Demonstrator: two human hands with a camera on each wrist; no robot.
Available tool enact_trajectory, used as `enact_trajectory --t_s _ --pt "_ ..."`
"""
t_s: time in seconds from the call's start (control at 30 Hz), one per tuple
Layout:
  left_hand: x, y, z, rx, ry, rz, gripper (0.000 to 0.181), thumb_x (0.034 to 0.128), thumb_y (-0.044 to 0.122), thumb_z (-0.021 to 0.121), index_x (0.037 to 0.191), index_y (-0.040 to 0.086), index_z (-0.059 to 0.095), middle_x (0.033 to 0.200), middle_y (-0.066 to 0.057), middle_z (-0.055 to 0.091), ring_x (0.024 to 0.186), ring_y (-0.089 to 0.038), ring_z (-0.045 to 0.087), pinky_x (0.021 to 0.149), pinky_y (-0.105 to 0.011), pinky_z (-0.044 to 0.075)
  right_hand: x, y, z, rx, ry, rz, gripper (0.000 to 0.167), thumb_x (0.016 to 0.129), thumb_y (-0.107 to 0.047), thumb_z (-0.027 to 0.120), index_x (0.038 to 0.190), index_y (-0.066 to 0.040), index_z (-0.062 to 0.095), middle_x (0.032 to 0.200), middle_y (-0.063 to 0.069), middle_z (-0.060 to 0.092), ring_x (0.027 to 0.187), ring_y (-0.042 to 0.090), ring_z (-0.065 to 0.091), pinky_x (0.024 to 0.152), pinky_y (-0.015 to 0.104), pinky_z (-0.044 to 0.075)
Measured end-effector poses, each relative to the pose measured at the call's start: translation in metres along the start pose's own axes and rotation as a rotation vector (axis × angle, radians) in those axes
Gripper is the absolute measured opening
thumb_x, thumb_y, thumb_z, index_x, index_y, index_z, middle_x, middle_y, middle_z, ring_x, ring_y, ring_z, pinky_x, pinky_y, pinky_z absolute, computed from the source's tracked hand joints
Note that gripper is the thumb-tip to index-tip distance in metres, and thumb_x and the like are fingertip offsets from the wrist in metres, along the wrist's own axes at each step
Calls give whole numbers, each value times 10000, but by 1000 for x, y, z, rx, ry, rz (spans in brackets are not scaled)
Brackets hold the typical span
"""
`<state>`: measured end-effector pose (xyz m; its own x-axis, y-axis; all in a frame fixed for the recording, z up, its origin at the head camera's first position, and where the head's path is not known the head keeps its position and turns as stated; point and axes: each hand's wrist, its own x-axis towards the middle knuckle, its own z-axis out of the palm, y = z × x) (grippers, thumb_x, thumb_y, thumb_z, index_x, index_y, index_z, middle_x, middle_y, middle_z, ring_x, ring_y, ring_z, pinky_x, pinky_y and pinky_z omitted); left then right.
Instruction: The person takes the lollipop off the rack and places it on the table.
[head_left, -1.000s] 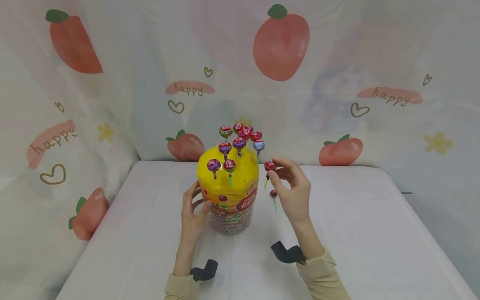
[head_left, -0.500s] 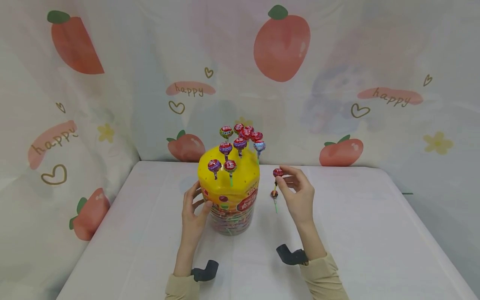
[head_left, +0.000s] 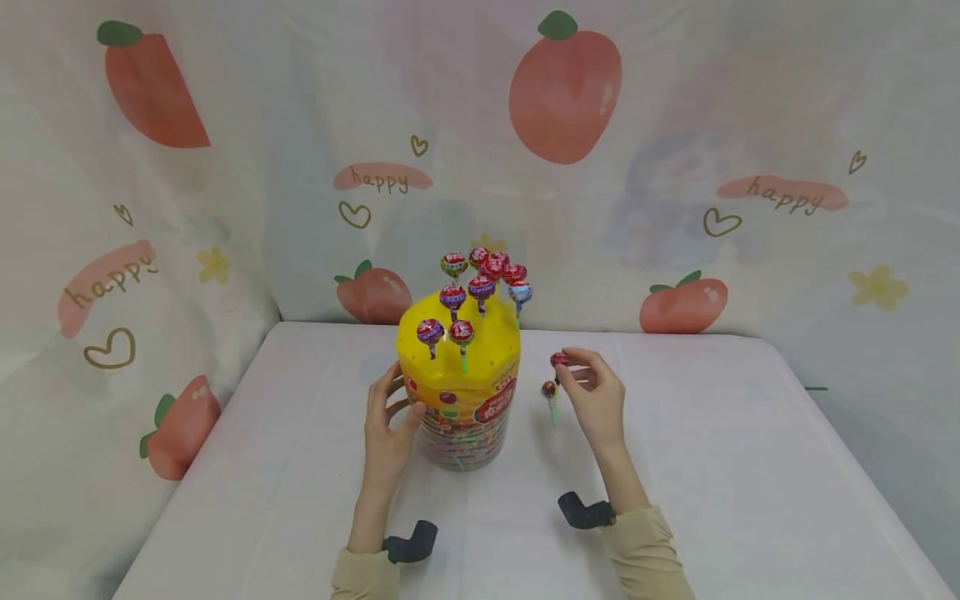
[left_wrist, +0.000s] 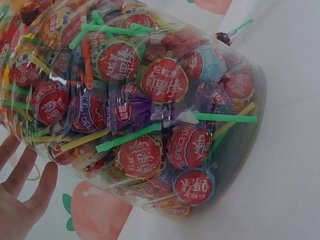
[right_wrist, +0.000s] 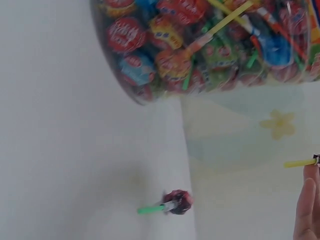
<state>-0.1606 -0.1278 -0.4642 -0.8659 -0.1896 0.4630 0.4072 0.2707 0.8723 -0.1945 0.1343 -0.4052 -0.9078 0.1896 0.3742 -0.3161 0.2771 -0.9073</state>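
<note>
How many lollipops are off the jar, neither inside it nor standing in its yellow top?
2: one yellow-stick lollipop pinched in the right hand, and one green-stick lollipop on the table. Others may be hidden behind the jar.

From here I count one clear, yellow-lidded plastic tub (head_left: 465, 440) in the left hand (head_left: 385, 429), ten round wrapped lollipops (head_left: 462, 332) on top, one red yellow-sticked lollipop (head_left: 558, 359) pinched in the right hand (head_left: 600, 402), one green-sticked lollipop (right_wrist: 180, 201) near it.
</note>
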Motion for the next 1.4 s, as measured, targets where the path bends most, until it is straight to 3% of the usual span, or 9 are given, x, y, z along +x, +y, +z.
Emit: enact_trajectory --t_s 0.23,0.5,0.87,1.13,1.4 --pt "0 0 0 -6 1 -13 622 907 159 653 1459 244 380 1429 -46 435 1276 -53 411 1028 -504 451 5 20 -2 -32 -13 49 273 853 13 673 1105 112 632 986 288 647 663 22 594 591 79 475" --pt "0 1 1 -5 3 -28 615 908 162 652 1456 246 385 1424 -36 438 1281 -86 417 1034 -436 459 15 70 -2 -127 -11 154 260 861 -96 704 1100 3 673 1000 229 670 613 -63 538 544 92 453" --pt "0 1 1 3 6 -14 622 903 128 653 1455 231 387 1422 -37 440 1281 -114 426 1025 -421 469 21 85 -3 -240 -79 225 258 863 -116 692 1096 -6 673 1013 234 678 575 -95 522 554 116 465" --pt "0 1 0 -3 8 6 622 898 87 648 1454 200 392 1425 -43 446 1278 -157 435 1020 -454 469 26 95 -4 -339 -139 300 283 871 -152 671 1104 7 657 1000 220 683 624 8 584 570 167 459" --pt "0 0 1 2 4 -10 616 907 145 650 1457 237 386 1432 -40 438 1280 -69 418 1025 -438 466 29 102 -5 -371 -186 402 301 895 -172 637 1132 14 634 1020 203 680 650 55 640 564 172 475"
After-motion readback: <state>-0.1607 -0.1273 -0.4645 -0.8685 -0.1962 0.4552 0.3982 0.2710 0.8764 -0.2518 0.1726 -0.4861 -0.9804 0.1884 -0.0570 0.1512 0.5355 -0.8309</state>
